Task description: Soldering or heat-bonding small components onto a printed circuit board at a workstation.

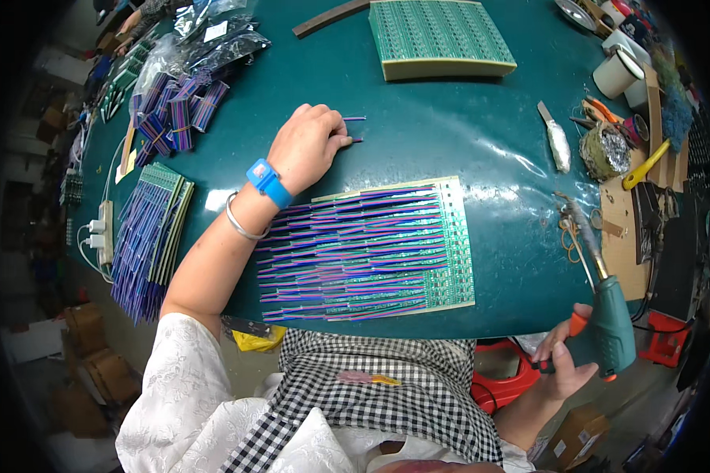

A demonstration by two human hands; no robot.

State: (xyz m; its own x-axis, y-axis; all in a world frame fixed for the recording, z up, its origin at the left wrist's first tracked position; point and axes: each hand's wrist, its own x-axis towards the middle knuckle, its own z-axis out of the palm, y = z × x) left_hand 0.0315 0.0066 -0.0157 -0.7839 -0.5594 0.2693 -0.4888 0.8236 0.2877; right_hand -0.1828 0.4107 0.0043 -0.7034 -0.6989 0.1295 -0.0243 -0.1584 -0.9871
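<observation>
My left hand (pixel 308 146) is closed above the mat, with short thin purple and blue wires (pixel 356 119) sticking out past its fingertips. A blue band and a silver bangle circle that arm. Just below it, nearer my body, lies a green circuit board panel (pixel 459 260) with rows of multicoloured wires (pixel 355 252) across it. At the right table edge, my right hand (pixel 562 366) grips a green soldering gun (pixel 612 327) with orange parts. Its metal tip points away from me, over the table; part of the grip is hidden by my fingers.
A stack of bare green panels (pixel 442 39) stands at the back. Wired boards (pixel 151 236) pile up at left, with wire bundles (pixel 180 118) and plastic bags (pixel 213 43) beyond. A power strip (pixel 104 232), foil-wrapped blade (pixel 557 142), solder spool (pixel 605 150) and white mug (pixel 617 72) stand around.
</observation>
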